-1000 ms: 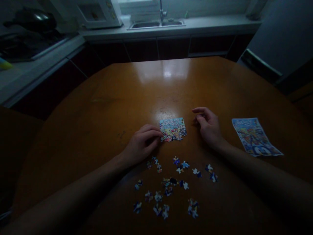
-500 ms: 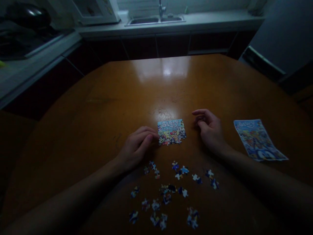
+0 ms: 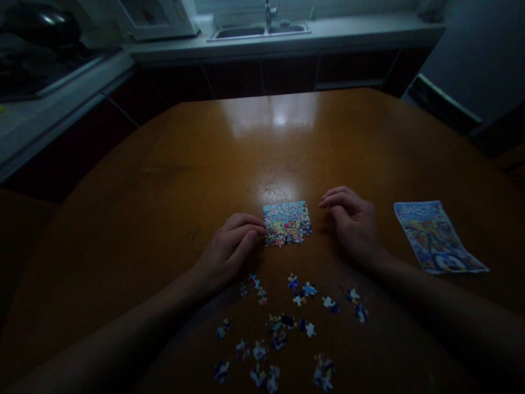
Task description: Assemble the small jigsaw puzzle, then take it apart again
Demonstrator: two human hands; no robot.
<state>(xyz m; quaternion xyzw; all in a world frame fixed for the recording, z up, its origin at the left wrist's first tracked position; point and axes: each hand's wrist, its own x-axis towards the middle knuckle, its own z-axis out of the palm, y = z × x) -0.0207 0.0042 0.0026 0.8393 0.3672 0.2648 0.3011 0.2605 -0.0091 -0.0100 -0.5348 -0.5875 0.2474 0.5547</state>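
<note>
The scene is viewed by one head camera, directed forward and down over the table. The left hand and right hand are seen nearer, the sink far behind.

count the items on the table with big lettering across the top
2: the joined puzzle section, near the middle, and the printed sheet, to its right; no others seem hidden.

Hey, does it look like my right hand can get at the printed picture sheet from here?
Probably yes: the picture sheet lies just beyond your right hand, on its outer side, with nothing visible between them. Whether that hand holds anything is unclear.
</note>
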